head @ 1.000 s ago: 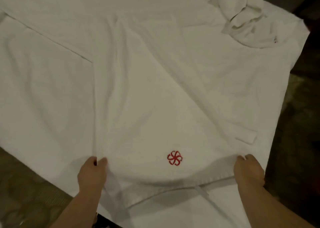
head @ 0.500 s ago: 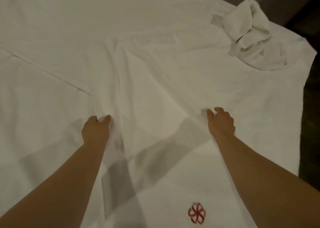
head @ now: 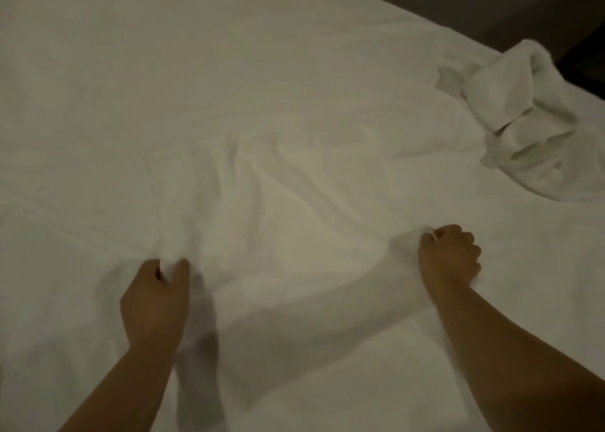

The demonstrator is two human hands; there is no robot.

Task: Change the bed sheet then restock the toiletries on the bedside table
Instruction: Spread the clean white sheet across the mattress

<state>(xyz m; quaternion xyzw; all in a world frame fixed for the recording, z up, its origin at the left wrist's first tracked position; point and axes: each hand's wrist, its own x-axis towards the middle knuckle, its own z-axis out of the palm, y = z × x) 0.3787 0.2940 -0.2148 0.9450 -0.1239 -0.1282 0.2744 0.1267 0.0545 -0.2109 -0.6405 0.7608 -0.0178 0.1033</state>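
Gripping white sheet (head: 294, 208): left hand (head: 155, 297), right hand (head: 450, 258); crumpled towel (head: 530, 120) beyond.

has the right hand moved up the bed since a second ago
Yes. The right hand, gripping the sheet, has moved away from the bed's near edge toward the crumpled towel.

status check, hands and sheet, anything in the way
Left hand and right hand both gripping white sheet. Sheet wrinkled between them, not flat yet. Bunched white cloth sitting on far right corner.
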